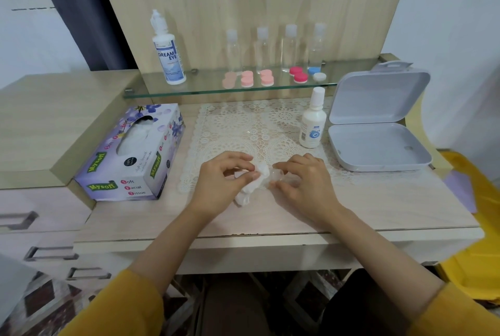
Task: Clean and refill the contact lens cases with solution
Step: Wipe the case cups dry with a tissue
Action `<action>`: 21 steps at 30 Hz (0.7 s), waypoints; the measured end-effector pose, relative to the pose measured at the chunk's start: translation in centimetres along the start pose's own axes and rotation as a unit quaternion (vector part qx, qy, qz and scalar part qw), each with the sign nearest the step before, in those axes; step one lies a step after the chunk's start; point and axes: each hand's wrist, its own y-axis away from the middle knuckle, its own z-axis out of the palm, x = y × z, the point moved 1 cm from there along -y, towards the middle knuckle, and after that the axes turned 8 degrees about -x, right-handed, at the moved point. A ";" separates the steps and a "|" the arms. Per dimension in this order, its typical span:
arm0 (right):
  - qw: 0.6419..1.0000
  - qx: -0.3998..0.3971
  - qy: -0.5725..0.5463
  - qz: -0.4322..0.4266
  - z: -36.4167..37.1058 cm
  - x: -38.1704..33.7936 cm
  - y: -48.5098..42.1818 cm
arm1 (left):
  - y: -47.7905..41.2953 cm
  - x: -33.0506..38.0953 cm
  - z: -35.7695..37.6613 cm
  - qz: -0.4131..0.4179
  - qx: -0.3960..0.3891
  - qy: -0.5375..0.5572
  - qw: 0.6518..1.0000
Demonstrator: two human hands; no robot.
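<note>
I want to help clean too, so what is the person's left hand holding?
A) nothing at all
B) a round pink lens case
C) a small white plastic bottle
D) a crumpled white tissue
D: the left hand pinches a crumpled white tissue over the lace mat, right beside the small clear lens case that the right hand holds.

Left hand [224, 176] — tissue [255, 185]; right hand [304, 180] — case [277, 175]

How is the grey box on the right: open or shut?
Open. The grey box has its lid raised behind the base; both insides show.
</note>
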 end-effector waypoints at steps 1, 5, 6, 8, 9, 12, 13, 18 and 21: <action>1.000 0.001 -0.012 0.001 -0.1 -0.2 0.1 | -0.1 0.3 0.0 -0.011 -0.005 0.015 1.000; 0.999 0.009 -0.035 -0.004 -0.4 -0.4 0.0 | -0.4 0.8 -0.1 -0.076 -0.068 0.074 0.992; 0.999 0.008 -0.037 -0.008 -0.4 -0.3 0.0 | -0.4 0.8 -0.1 -0.080 -0.083 0.065 0.991; 0.999 0.003 -0.050 -0.008 -0.6 -0.3 0.0 | -0.4 1.0 0.0 -0.084 -0.091 0.065 0.990; 0.998 -0.002 -0.065 -0.005 -0.8 -0.3 0.1 | -0.4 1.0 0.0 -0.085 -0.086 0.073 0.990; 0.988 -0.016 -0.150 0.005 -1.2 -0.3 0.3 | -0.2 1.4 0.1 -0.086 -0.076 0.109 0.987; 0.983 -0.015 -0.182 0.010 -1.2 -0.3 0.3 | 0.0 1.6 0.2 -0.087 -0.079 0.118 0.986; 0.965 -0.004 -0.258 0.045 -1.6 -0.6 0.3 | 0.3 2.2 0.4 -0.089 -0.087 0.131 0.984; 0.957 -0.006 -0.285 0.048 -2.1 -0.7 0.4 | 0.5 2.3 0.2 -0.093 -0.083 0.136 0.983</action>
